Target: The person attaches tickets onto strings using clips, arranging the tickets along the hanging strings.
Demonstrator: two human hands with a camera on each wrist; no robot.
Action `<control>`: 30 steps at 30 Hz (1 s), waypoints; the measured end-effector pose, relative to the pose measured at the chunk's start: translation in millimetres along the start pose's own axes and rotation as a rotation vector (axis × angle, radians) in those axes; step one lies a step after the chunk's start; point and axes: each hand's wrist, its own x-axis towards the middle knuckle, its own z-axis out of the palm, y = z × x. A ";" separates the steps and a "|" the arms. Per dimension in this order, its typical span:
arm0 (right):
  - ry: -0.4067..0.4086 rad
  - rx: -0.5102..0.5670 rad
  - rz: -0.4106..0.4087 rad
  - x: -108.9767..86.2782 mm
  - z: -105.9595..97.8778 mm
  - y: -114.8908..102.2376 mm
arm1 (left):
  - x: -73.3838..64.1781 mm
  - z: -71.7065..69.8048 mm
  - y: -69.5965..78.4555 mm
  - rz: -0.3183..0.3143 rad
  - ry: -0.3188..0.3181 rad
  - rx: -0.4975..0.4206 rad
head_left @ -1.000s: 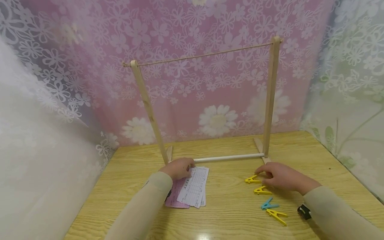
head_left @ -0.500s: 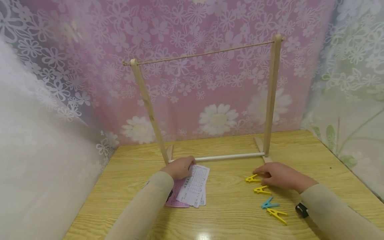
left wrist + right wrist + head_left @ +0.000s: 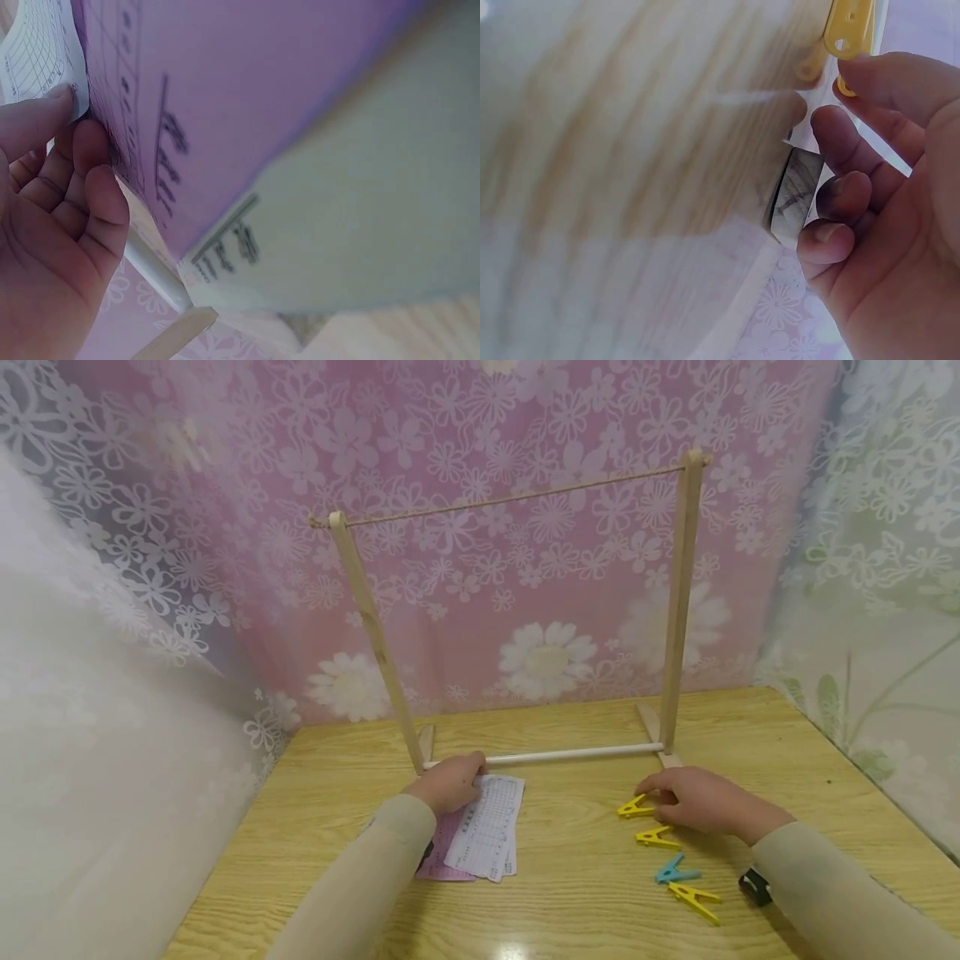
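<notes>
My left hand point(image 3: 448, 782) is at the top end of several overlapping printed paper slips on the table. In the left wrist view, thumb and fingers pinch a white slip point(image 3: 46, 52); a pink slip point(image 3: 225, 97) and a pale one point(image 3: 360, 187) lie close to the camera. My right hand point(image 3: 708, 800) pinches the farthest yellow clothespin point(image 3: 636, 807) at its handle ends, the clothespin still down at the table. In the right wrist view, the thumb and index finger meet at the yellow clothespin point(image 3: 849, 30), partly covering it; the other fingers are curled.
Nearer the front lie another yellow clothespin point(image 3: 656, 837), a blue clothespin point(image 3: 677, 870) and a third yellow clothespin point(image 3: 694, 900). Behind stands a wooden frame point(image 3: 678, 610) with a rope point(image 3: 517, 498) across the top and a white rod point(image 3: 573, 754) low down. Floral curtains surround the table point(image 3: 570, 910).
Almost nothing differs. Both hands keep their places at the slips and the farthest yellow clothespin, with only slight shifts of the whole view.
</notes>
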 end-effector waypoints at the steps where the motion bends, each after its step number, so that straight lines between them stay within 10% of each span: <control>1: 0.000 0.005 0.006 0.2 0.3 0.0 | -0.9 -0.3 0.0 0.005 0.003 -0.001; 19: 0.034 0.119 0.002 -5.6 -3.0 8.7 | -2.9 0.2 1.4 0.045 0.186 -0.015; 30: 0.113 0.200 -0.052 -8.2 -2.2 8.5 | -17.4 -3.9 5.7 0.012 0.263 -0.198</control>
